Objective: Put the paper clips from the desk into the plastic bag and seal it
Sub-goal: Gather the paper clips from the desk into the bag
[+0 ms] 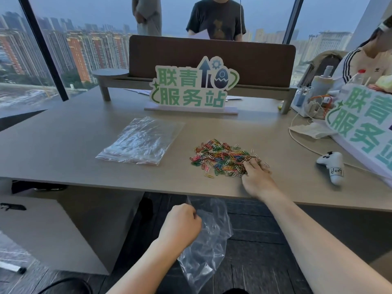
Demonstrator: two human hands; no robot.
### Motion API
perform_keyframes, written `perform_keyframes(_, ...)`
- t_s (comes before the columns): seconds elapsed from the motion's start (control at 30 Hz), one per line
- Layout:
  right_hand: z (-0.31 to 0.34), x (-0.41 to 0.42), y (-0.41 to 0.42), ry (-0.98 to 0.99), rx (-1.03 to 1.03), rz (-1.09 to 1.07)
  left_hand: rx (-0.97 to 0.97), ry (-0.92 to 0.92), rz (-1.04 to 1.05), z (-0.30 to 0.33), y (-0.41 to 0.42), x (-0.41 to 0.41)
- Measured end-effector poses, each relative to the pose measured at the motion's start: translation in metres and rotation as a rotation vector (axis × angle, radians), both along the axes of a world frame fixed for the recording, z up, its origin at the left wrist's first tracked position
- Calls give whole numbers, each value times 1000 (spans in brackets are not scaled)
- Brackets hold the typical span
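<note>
- Scooping from the near right edge of the paper clips (222,159), you risk dragging loose ones off the tabletop (74,149), since the pile lies close to its front edge.
- Holding the plastic bag (209,240) below that edge with a crumpled mouth, you may drop clips past it onto the floor (254,230).
- Your right hand (255,174) lies on the pile, fingers curled down into the clips; I cannot tell whether it has gathered any.
- Your left hand (182,223) is a closed fist pinching the bag's top.
- A stack of spare bags (140,141) lies to the pile's left, well apart.
</note>
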State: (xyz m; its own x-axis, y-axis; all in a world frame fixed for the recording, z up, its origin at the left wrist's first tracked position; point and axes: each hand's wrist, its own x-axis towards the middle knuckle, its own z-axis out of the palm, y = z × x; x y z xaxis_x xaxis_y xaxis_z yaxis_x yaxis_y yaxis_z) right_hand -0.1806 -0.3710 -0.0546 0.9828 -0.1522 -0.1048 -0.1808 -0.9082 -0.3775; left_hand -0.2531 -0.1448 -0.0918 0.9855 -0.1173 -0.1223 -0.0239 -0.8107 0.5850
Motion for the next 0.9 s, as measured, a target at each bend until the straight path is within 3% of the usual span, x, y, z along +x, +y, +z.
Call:
perform_keyframes(0.5,-17,-11,42,-53,25,167,-75,-53,15,3,-20,0)
perform_keyframes(0.7,-4,-19,39,-184,228,192,-94,-32,23,8,-23,-1)
perform_keyframes(0.9,-12,-18,18,-136,48,170,-155,-1,37,10,-24,-4)
